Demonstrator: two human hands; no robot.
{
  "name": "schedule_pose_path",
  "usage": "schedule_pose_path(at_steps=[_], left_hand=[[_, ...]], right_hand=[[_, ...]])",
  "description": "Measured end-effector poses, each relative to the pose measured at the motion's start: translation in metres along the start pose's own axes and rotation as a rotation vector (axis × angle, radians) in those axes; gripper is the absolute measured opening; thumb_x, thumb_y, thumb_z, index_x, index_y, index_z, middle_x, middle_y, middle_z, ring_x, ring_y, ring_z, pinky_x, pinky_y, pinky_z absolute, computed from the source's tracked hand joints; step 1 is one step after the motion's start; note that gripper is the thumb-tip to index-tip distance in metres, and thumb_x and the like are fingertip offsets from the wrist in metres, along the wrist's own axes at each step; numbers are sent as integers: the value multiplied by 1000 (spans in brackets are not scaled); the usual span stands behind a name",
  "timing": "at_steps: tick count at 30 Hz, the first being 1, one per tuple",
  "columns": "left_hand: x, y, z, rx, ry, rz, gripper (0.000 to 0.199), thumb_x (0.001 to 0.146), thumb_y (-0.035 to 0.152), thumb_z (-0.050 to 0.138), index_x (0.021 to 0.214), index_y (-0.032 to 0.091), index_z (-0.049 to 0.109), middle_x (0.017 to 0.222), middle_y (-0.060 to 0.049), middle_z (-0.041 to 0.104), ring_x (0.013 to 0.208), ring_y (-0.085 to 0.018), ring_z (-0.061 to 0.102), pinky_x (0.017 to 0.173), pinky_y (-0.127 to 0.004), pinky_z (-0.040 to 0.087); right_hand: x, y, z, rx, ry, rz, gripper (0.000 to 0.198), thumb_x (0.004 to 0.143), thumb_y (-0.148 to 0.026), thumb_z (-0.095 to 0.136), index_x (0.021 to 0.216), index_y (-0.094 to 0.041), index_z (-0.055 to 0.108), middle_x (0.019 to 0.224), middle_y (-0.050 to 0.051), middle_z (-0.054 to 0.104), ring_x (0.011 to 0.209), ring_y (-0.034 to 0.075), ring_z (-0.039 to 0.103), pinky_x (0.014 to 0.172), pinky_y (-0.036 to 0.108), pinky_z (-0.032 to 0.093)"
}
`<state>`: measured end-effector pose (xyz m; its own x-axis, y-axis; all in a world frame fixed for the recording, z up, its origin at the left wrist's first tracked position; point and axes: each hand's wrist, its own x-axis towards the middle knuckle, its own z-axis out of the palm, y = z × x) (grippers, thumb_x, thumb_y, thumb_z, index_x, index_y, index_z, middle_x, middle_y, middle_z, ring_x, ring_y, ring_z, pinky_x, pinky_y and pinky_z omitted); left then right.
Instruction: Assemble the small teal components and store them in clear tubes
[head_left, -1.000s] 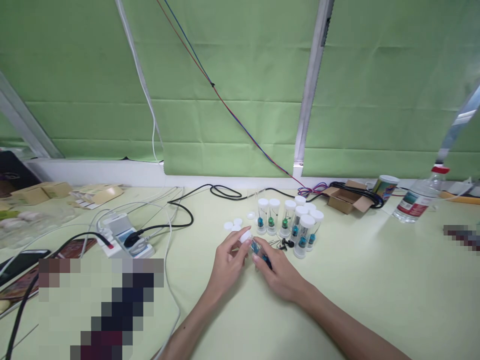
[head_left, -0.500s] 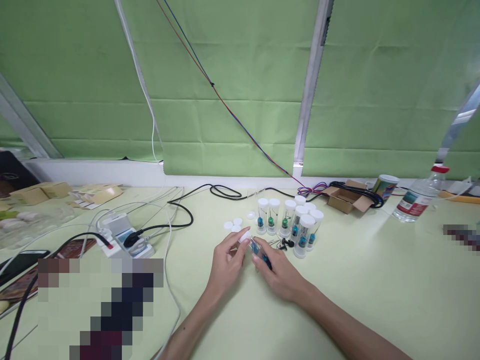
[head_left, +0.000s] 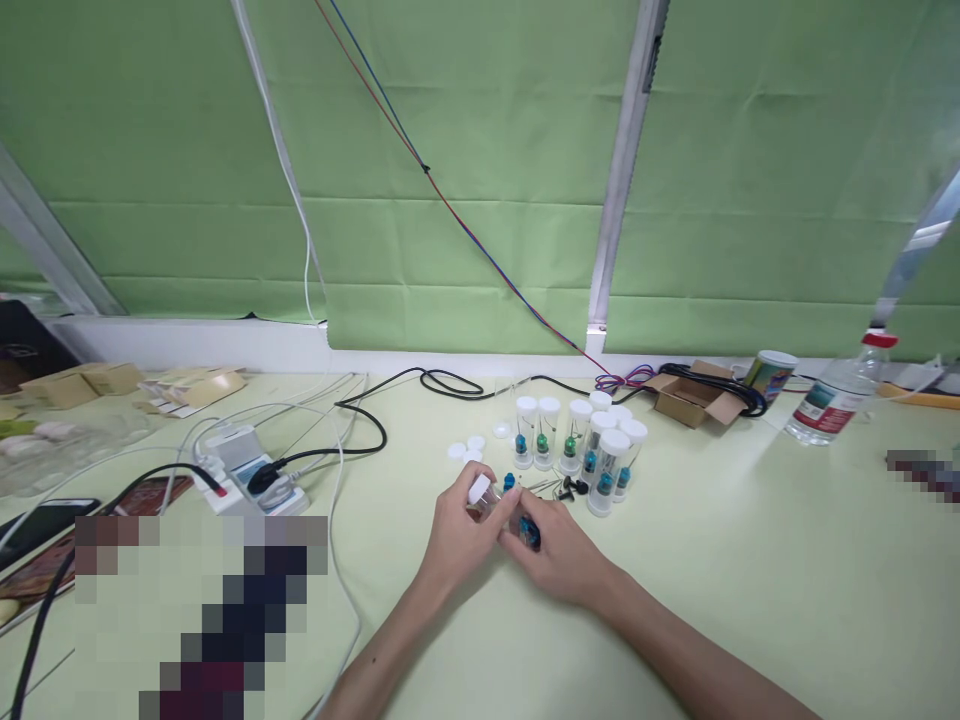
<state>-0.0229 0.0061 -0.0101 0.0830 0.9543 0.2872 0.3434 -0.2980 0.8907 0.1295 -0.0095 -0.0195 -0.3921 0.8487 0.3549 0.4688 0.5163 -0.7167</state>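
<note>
Between my two hands lies a tilted clear capped tube [head_left: 491, 496], its white cap up to the left and a dark blue piece near its lower right end. My left hand [head_left: 461, 530] is closed around the capped end. My right hand [head_left: 559, 545] grips the lower end, thumbs nearly meeting. Just beyond the fingertips shows a small blue piece [head_left: 510, 481]. Several similar clear tubes [head_left: 606, 478] with white caps stand upright to the right, with blue or green pieces inside. Small black parts with thin metal pins [head_left: 568, 488] lie beside them.
Loose white caps [head_left: 456, 451] lie behind my left hand. An uncapped clear tube [head_left: 502, 425] stands by them. Left are a power strip [head_left: 247, 470] and cables. Farther right are an open cardboard box [head_left: 690, 398], a can [head_left: 772, 372] and a water bottle [head_left: 836, 395].
The white cap end has come down and left, closer to me, and my hands have drawn together around the tube. The standing tubes have not moved.
</note>
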Motion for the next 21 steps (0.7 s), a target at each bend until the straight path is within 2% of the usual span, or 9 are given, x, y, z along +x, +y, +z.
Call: schedule_pose_path(at_steps=[8, 13, 21], left_hand=[[3, -2, -1, 19, -28, -76, 29, 79, 49, 61, 82, 22, 51, 52, 8, 40, 50, -10, 36, 47, -19, 31], [2, -1, 0, -18, -18, -74, 30, 81, 47, 59, 74, 21, 46, 54, 8, 35, 52, -9, 31, 47, -19, 27], [0, -4, 1, -64, -37, -89, 30, 84, 48, 56, 75, 22, 44, 56, 8, 36, 52, -9, 29, 46, -19, 24]], right_hand=[[0, 1, 0, -29, -8, -2, 8, 88, -24, 52, 84, -21, 45, 71, -2, 58, 60, 14, 49, 58, 25, 34], [0, 1, -1, -35, -25, -6, 6, 89, -26, 53, 90, -21, 50, 74, -1, 62, 63, 15, 53, 61, 26, 36], [-1, 1, -1, -37, -37, -3, 8, 90, -26, 53, 95, -21, 54, 77, 0, 65, 66, 16, 56, 63, 27, 38]])
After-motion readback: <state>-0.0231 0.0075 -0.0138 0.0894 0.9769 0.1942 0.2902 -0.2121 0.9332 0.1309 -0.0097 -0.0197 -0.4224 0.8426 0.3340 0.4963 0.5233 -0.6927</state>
